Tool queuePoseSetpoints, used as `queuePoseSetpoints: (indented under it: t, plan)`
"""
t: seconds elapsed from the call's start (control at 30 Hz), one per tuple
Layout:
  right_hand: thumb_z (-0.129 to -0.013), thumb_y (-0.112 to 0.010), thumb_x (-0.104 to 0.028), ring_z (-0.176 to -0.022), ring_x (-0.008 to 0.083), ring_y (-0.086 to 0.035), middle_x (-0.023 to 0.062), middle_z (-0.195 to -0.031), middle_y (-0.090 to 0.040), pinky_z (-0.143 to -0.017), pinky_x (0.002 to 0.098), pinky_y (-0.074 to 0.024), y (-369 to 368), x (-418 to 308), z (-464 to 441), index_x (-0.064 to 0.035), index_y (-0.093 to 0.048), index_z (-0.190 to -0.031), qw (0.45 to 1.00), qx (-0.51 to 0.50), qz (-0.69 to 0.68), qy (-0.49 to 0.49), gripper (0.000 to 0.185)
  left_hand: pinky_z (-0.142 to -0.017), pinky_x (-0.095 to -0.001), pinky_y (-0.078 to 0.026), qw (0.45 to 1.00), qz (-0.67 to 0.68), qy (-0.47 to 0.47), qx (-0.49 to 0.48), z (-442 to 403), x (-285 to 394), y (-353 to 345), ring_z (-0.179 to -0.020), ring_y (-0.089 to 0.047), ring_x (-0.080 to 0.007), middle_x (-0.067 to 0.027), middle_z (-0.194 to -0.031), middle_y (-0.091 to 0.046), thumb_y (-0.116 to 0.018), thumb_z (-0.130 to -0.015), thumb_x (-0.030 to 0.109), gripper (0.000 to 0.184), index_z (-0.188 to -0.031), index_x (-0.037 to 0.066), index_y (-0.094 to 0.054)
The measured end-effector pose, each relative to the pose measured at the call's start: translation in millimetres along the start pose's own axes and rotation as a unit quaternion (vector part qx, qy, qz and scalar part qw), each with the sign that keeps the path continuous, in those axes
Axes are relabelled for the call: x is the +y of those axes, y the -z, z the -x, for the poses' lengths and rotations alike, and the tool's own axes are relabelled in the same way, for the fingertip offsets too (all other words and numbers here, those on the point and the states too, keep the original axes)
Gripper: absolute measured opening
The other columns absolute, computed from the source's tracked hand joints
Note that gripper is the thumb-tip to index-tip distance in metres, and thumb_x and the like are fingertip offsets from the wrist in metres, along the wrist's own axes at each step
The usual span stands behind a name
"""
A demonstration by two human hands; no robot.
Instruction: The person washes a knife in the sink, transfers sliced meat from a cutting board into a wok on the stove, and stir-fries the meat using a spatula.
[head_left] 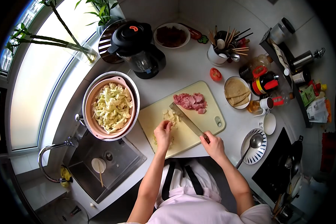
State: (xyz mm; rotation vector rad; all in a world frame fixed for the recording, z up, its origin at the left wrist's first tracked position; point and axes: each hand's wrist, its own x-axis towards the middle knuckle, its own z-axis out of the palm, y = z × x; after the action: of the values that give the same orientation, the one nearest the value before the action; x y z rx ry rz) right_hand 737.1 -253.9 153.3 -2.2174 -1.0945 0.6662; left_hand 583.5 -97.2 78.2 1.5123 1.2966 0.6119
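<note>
Right fingers clamp the slanting knife; left fingers, curled together, hover over the board.

The right hand grips the handle of a knife, its blade slanting across the middle of the cutting board. The left hand is nearer the board's left edge, fingers drawn together; whether they hold anything is unclear. Pale slices lie just beside the blade, and sliced pink meat near the board's far right corner. Past its right edge, 1 cut tomato and 1 plate of flatbreads sit on the bench.
</note>
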Motion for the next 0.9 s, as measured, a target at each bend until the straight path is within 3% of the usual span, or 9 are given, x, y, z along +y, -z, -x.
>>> queuePoseSetpoints:
  t: [0.07,0.33,0.37,0.4,0.43,0.6,0.73,0.8,0.9]
  plan:
    - [-0.087,-0.061,-0.025,-0.065,0.0346,-0.064,0.0129,-0.068,-0.065,-0.058,0.0417,-0.0493,-1.2,0.2,-0.5,-0.0067,-0.060,-0.092,1.000,-0.003,-0.006,0.003,0.020,-0.056,-0.0215,-0.045,0.980,0.162,0.109,-0.035,1.2,7.1,17.5,-0.065,-0.058,-0.0085,-0.0066,-0.084,-0.068,-0.056,-0.092,0.011,0.012,-0.091,-0.001,-0.060]
    - [-0.086,-0.060,-0.021,-0.067,0.0341,-0.064,0.0140,-0.071,-0.065,-0.058,0.0427,-0.0486,-5.3,-5.9,-14.5,-0.0057,-0.058,-0.089,0.998,-0.011,0.015,0.054,0.016,-0.068,-0.0255,-0.049,0.926,0.371,0.070,-0.023,48.7,-20.8,172.1,-0.071,-0.061,-0.0137,-0.0078,-0.078,-0.065,-0.062,-0.088,0.008,0.011,-0.088,-0.003,-0.064]
    - [-0.086,-0.059,-0.020,-0.067,0.0343,-0.064,0.0141,-0.070,-0.064,-0.058,0.0431,-0.0482,-6.1,-6.8,-16.3,-0.0055,-0.057,-0.088,0.997,-0.007,0.021,0.068,0.015,-0.068,-0.0287,-0.049,0.942,0.313,0.116,0.031,48.4,-32.4,185.4,-0.071,-0.062,-0.0153,-0.0077,-0.078,-0.066,-0.064,-0.089,0.015,0.019,-0.082,-0.002,-0.067]
    - [-0.086,-0.059,-0.019,-0.066,0.0346,-0.063,0.0141,-0.070,-0.063,-0.057,0.0436,-0.0479,-8.0,-7.3,-18.3,-0.0053,-0.056,-0.087,0.997,-0.008,0.030,0.077,0.014,-0.073,-0.0360,-0.047,0.982,-0.026,0.165,0.089,48.1,-86.5,202.7,-0.078,-0.062,-0.0219,-0.0099,-0.080,-0.064,-0.068,-0.085,0.023,0.025,-0.075,0.000,-0.068]
    - [-0.086,-0.059,-0.018,-0.065,0.0350,-0.062,0.0142,-0.069,-0.063,-0.057,0.0441,-0.0476,-9.8,-7.0,-19.3,-0.0052,-0.056,-0.086,0.995,-0.012,0.040,0.086,0.013,-0.078,-0.0421,-0.041,0.854,-0.481,0.113,0.163,62.4,-79.0,197.4,-0.085,-0.058,-0.0275,-0.0118,-0.079,-0.061,-0.072,-0.078,0.023,0.024,-0.067,0.003,-0.069]
    - [-0.086,-0.058,-0.015,-0.062,0.0365,-0.061,0.0150,-0.067,-0.060,-0.055,0.0455,-0.0471,-12.3,-13.3,-26.5,-0.0050,-0.054,-0.084,0.988,0.003,0.090,0.123,0.011,-0.075,-0.0412,-0.038,0.849,-0.474,-0.033,0.231,66.3,-70.7,170.2,-0.082,-0.055,-0.0286,-0.0094,-0.076,-0.057,-0.074,-0.072,0.018,0.015,-0.080,0.006,-0.068]
    - [-0.085,-0.059,-0.015,-0.062,0.0369,-0.061,0.0152,-0.068,-0.060,-0.054,0.0458,-0.0473,-7.9,-13.3,-24.9,-0.0051,-0.054,-0.084,0.988,0.001,0.094,0.124,0.011,-0.070,-0.0375,-0.041,0.960,-0.242,-0.095,0.107,31.7,-11.6,109.2,-0.078,-0.056,-0.0265,-0.0076,-0.075,-0.058,-0.074,-0.070,0.011,0.017,-0.083,0.006,-0.065]
    - [-0.085,-0.059,-0.015,-0.061,0.0368,-0.061,0.0150,-0.068,-0.060,-0.054,0.0458,-0.0474,-7.3,-16.1,-25.0,-0.0051,-0.054,-0.084,0.987,0.000,0.097,0.125,0.011,-0.077,-0.0380,-0.040,0.934,-0.290,-0.184,0.096,7.8,-0.2,67.6,-0.087,-0.056,-0.0264,-0.0068,-0.086,-0.059,-0.073,-0.073,0.012,0.017,-0.088,0.008,-0.065]
    - [-0.085,-0.059,-0.015,-0.060,0.0365,-0.061,0.0146,-0.067,-0.060,-0.054,0.0457,-0.0474,-7.0,-14.5,-20.1,-0.0051,-0.054,-0.083,0.988,-0.004,0.096,0.121,0.011,-0.081,-0.0397,-0.039,0.945,-0.263,-0.179,0.080,-20.7,-6.9,30.1,-0.090,-0.054,-0.0279,-0.0087,-0.086,-0.057,-0.069,-0.075,0.012,0.014,-0.087,0.006,-0.064]
